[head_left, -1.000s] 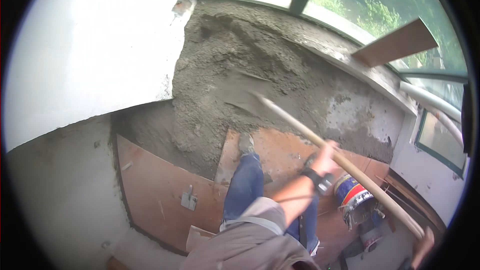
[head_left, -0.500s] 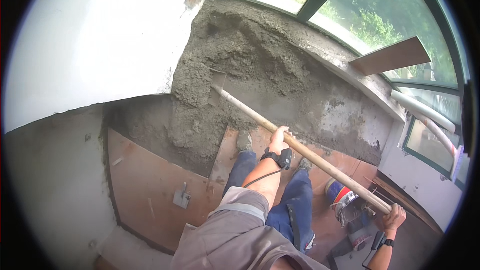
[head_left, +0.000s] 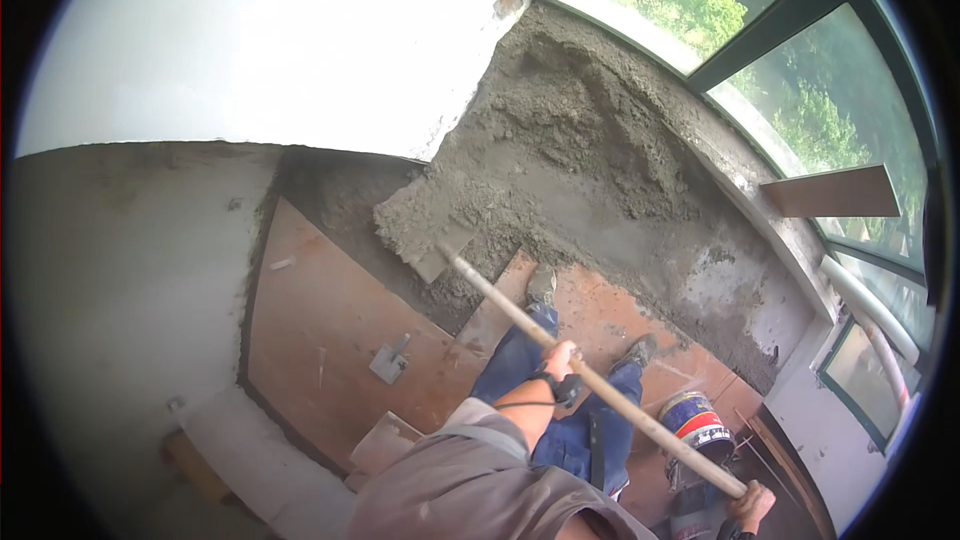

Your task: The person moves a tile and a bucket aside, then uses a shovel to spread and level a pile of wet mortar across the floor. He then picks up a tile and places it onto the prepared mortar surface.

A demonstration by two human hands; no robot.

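Note:
A long wooden-handled shovel slants from the mortar down to the lower right. My left hand is wrapped round the middle of its handle, and my right hand grips the handle's end. Wet grey mortar covers the front of the shovel blade, of which only the rear part shows. Behind it, a large pile of the same mortar fills the corner below the window. My feet stand on reddish boards at the pile's near edge.
A small trowel lies on the boards to my left. Beside my right leg stands a paint bucket. A white wall juts in at the upper left; a brown board leans on the window sill. White pipes stand at the right.
Both hands have drawn the shovel back toward me, with mortar on its blade. The blade has left the pile's left side and now hangs nearer the boards. My view has shifted left.

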